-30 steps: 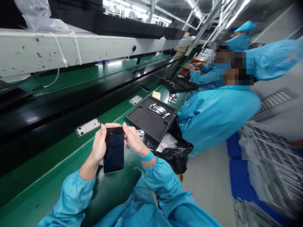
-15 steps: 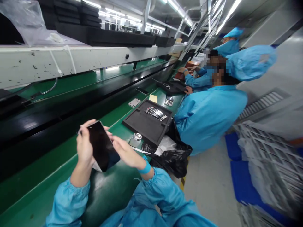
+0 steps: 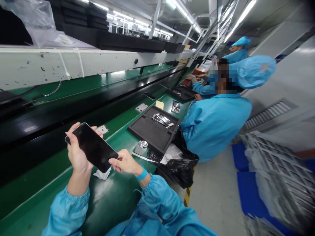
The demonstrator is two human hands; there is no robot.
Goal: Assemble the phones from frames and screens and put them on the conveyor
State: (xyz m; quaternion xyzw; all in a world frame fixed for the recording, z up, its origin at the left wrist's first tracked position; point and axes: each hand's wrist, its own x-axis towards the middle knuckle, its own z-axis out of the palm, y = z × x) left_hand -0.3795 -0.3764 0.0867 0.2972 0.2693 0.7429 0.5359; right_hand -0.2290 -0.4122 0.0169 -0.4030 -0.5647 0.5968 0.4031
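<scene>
I hold a black glossy phone (image 3: 92,147) tilted above the green bench (image 3: 115,196). My left hand (image 3: 76,154) grips its upper left end from behind. My right hand (image 3: 124,162) pinches its lower right corner; a blue band circles that wrist. A white cloth (image 3: 102,173) lies on the bench just under the phone. A silver phone frame (image 3: 102,128) lies on the bench beyond the phone, partly hidden by it.
A black foam tray (image 3: 150,131) with metal parts lies ahead, a small round tin (image 3: 142,145) before it. A black bag (image 3: 179,164) hangs at the bench edge. Co-workers in blue gowns (image 3: 216,121) sit to the right. A black conveyor belt (image 3: 73,108) runs left.
The phone has swung from upright to slanting up-left and moved left. My right hand slid from its top edge down to its lower right corner.
</scene>
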